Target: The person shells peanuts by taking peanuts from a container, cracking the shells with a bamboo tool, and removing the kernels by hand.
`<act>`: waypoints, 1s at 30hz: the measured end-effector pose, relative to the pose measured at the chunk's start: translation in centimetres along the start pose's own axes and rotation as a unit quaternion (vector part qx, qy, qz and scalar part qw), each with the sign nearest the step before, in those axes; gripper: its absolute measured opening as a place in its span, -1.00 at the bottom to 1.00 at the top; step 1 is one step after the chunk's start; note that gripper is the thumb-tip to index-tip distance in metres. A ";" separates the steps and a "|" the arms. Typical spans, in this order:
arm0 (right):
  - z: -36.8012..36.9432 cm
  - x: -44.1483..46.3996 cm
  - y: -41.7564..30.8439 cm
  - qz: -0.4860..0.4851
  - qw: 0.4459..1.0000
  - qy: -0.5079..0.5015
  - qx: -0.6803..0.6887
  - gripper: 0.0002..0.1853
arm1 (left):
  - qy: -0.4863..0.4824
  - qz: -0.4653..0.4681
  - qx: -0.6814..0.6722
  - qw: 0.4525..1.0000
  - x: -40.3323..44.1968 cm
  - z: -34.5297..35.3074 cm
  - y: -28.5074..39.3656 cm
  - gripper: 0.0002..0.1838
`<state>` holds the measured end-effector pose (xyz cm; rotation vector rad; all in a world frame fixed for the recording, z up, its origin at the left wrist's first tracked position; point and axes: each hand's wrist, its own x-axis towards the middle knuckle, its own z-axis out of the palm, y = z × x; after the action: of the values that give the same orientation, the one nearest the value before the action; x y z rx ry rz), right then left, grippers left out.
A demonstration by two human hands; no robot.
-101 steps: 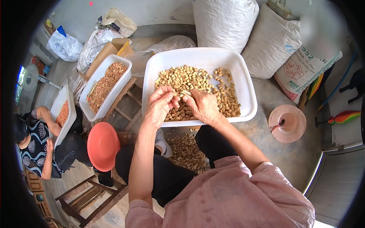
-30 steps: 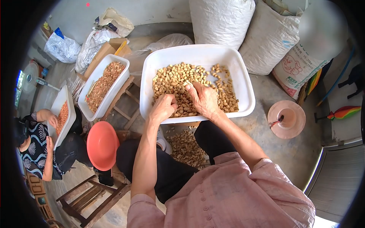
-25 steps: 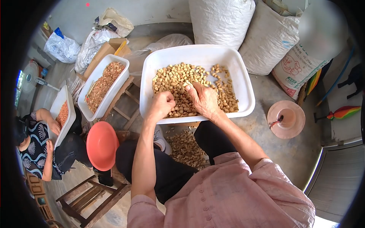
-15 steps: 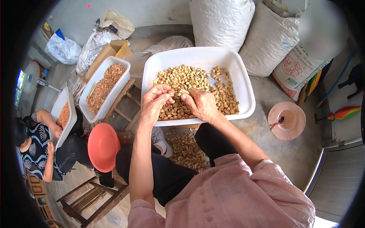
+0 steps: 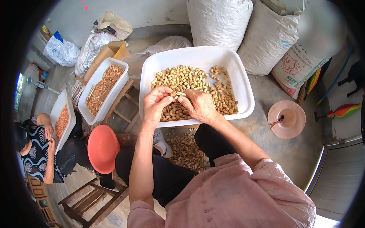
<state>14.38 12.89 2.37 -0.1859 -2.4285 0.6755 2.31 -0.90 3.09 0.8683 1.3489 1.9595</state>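
A large white tub [image 5: 245, 81] holds many peanuts in their shells [image 5: 182, 76]. Over its near half, my left hand [image 5: 156, 104] pinches a brown peanut [image 5: 173, 94] between thumb and fingers. My right hand [image 5: 200, 106] is closed on a thin pale piece [image 5: 181, 94], whose tip meets the peanut. What lies deeper inside the right hand is hidden. Both hands are close together, above the nuts.
Empty shells [image 5: 186, 150] lie on the floor below the tub. At left are a red basin [image 5: 103, 149], a wooden stool [image 5: 89, 203], a white tray of reddish nuts [image 5: 123, 78] and a seated person [image 5: 38, 152]. Sacks [image 5: 218, 22] stand behind; a pink bucket [image 5: 286, 119] is at right.
My left hand has risen from the nuts with a peanut and now meets my right hand. The seated person's hands have come together.
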 end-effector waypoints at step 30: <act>-0.3 -0.1 -0.1 -0.001 1.000 -0.024 0.015 -0.58 | -0.019 -0.022 0.004 1.000 -0.3 0.3 -0.2 -0.89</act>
<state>14.63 12.91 2.60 -0.1564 -2.4625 0.7214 2.72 -0.88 2.93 0.8690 1.3436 1.8961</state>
